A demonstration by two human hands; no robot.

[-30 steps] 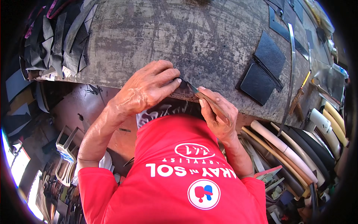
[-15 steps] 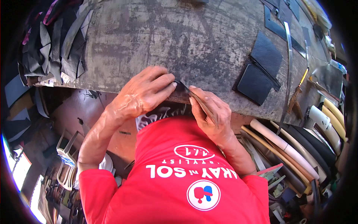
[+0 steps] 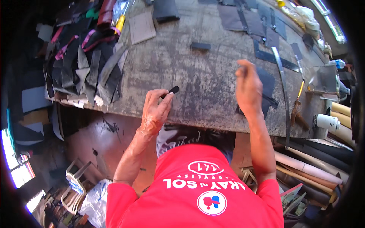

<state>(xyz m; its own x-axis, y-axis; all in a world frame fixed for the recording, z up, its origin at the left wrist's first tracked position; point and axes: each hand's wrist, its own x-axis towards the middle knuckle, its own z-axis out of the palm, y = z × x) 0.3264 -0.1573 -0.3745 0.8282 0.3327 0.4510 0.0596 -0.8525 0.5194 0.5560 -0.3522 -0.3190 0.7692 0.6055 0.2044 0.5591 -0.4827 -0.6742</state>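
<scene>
My left hand (image 3: 155, 112) is closed over the near edge of the worktable (image 3: 205, 95), pinching a small black strip (image 3: 174, 90) that looks like leather; one rounded end sticks out past the fingertips. My right hand (image 3: 249, 89) hangs above the table to the right, slightly blurred, its fingers curled. Something dark shows between those fingers, too unclear to name. Partly hidden behind this hand lie black leather pieces (image 3: 267, 81). Farther back, a small dark block (image 3: 200, 46) rests between the two hands.
Dark scraps (image 3: 85, 74) heap up at the table's left end. A metal ruler (image 3: 280, 70) and a yellow-shafted tool (image 3: 300, 91) lie on the right. At the back are flat dark panels (image 3: 232, 18) and a grey sheet (image 3: 142, 27). Rolls of material (image 3: 308, 165) lean at lower right.
My hands have come apart: the left keeps the black strip, while the right has swung up and right over the leather pieces. The view has shifted, showing more of the table's far side.
</scene>
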